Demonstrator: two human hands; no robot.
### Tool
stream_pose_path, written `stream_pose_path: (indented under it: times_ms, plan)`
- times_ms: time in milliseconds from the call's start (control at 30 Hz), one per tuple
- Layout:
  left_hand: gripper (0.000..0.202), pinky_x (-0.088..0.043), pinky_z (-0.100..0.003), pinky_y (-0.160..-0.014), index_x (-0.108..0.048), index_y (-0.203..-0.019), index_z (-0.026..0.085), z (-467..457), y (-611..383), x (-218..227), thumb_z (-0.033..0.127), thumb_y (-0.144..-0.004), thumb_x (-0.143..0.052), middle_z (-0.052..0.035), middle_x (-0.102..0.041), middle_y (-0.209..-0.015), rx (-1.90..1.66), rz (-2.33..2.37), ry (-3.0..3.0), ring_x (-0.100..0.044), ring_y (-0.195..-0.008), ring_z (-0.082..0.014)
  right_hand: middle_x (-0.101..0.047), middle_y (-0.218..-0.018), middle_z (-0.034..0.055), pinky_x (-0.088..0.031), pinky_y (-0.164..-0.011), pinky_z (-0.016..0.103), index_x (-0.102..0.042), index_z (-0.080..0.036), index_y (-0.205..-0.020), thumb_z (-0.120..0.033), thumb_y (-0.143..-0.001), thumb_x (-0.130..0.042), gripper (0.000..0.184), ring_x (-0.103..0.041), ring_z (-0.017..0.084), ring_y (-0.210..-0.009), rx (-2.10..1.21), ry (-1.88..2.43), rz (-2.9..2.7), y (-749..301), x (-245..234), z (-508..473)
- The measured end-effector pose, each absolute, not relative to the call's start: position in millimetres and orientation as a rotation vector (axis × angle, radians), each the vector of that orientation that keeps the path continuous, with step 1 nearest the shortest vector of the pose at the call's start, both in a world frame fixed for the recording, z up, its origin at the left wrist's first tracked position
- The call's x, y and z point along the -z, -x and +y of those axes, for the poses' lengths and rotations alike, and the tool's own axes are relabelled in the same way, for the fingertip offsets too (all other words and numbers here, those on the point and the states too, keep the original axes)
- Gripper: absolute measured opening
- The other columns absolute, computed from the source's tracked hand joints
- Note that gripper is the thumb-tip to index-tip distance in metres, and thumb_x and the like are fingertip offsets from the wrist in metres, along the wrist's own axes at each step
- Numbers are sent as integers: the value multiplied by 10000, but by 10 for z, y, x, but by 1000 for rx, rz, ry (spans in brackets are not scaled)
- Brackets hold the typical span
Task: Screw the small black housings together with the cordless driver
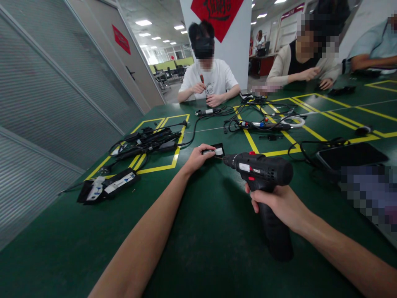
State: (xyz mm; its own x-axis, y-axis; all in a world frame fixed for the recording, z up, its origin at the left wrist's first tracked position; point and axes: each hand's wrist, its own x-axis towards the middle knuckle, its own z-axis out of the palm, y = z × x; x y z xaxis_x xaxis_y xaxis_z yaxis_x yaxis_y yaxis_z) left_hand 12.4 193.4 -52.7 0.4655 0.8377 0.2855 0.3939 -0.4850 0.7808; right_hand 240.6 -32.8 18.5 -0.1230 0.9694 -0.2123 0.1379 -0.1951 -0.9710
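With the left hand (198, 158), holding a small black piece (219, 149) on the green table (201, 240). Looks light and stiff; best pinched by its edges. Then, close beside, a drill bit (220, 157). Farther right, gripping the heavy-looking black drill (263, 167) by its handle (276, 234) with the right hand (281, 202).

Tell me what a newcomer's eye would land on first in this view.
Probably the black power drill, gripped in the right hand right of centre, its tip pointing at a small black piece touched by the left hand. Next, the red diamond sign on the white pillar at the top, then the yellow outlines on the green tabletop.
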Motion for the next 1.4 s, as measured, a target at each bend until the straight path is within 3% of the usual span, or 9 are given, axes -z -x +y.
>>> stream_pose_path:
  times_ms: [1400]
  plan:
    - [366, -409, -373, -967, -675, -1051, 199, 1932, -118, 504, 437, -779, -618, -60, -636, -1099, -843, 1054, -2080, -576, -1035, -231, -601, -590, -12, -425, -621, 306, -621, -180, -870, -196, -772, -563, 115, -570, 152, -589, -1427, 1373, -1267, -2406, -167, -309]
